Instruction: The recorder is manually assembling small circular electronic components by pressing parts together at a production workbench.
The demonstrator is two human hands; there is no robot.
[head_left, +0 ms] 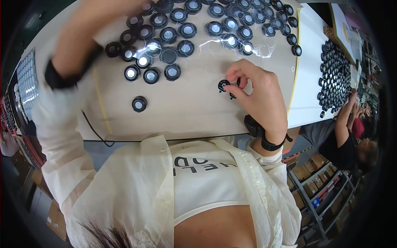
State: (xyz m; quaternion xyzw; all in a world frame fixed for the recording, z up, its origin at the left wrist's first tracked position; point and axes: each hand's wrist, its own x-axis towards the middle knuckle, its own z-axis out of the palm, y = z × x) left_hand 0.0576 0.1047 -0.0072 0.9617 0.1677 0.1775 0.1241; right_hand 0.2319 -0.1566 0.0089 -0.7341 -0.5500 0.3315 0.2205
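Note:
My right hand is above the table's right half, thumb and fingertips closed around a small black round part. Against the thumb tip sits another small black round part with a pale mark on its face; whether it is held too, I cannot tell. My left hand is smeared by motion and reaches over the far left, its fingers cut off or hidden at the upper edge. Many black round pieces with pale centres cover the far side of the table. A single black round piece lies apart, nearer to me.
Glare shows clear plastic among the pieces. Yellow tape marks the tabletop's right side. A dark cable hangs at the front left edge. On the right, a side table carries clustered black pieces, with a co-worker beside it.

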